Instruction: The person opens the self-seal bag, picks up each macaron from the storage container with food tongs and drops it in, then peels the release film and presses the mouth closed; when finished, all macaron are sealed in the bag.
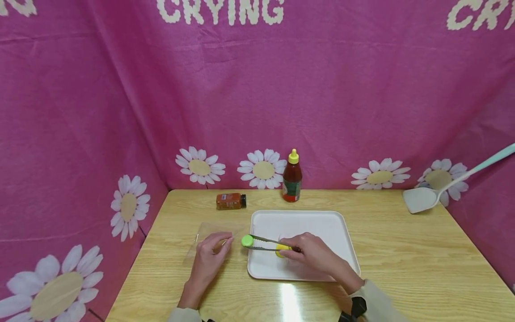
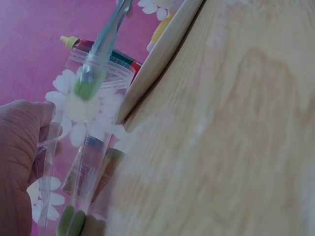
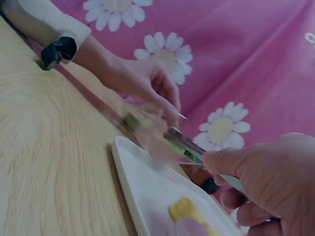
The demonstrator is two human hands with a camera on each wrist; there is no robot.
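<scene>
My left hand pinches the edge of a clear plastic bag left of the tray. Inside the bag, near its bottom in the left wrist view, lies a green two-layered round piece, macaron-like. My right hand grips metal tongs over the white tray. Between the tong tips is another round green piece, at the bag's mouth. On the tray sit yellow pieces and a pale one, partly hidden by my right hand in the head view.
Behind the tray stands a red sauce bottle with a yellow cap. A spice jar lies on its side at the back left. At the right edge rests a white spatula. Pink cloth hangs around the table.
</scene>
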